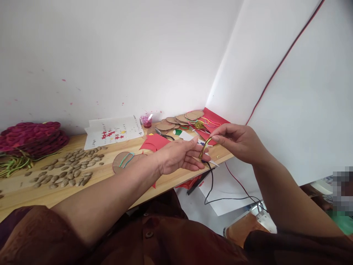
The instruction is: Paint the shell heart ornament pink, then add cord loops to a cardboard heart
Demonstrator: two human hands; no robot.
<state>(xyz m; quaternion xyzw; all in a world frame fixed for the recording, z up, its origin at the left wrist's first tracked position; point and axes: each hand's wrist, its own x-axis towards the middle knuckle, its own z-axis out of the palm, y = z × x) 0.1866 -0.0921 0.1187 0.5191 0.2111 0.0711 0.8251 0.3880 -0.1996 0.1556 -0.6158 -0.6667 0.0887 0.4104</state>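
Observation:
A bundle of olive-gold cord (204,147) runs between my two hands above the table's right end. My right hand (234,141) pinches its upper end between thumb and fingertips. My left hand (183,154) is held palm up with the fingers stretched apart, and the cord lies against them; whether it loops round them I cannot tell. Beneath my left hand are red paper pieces (154,142) and scissors (164,134). More gold cord (200,125) and thin coloured strings (211,120) lie behind the hands.
Cardboard discs (180,118) are heaped near the corner. A cardboard piece with teal string (119,162), scattered nut-like shells (72,171), a printed sheet with red stars (91,134), a pink-stained cup (147,120) and a magenta stack (33,138) occupy the table. A black cable (228,200) hangs off its edge.

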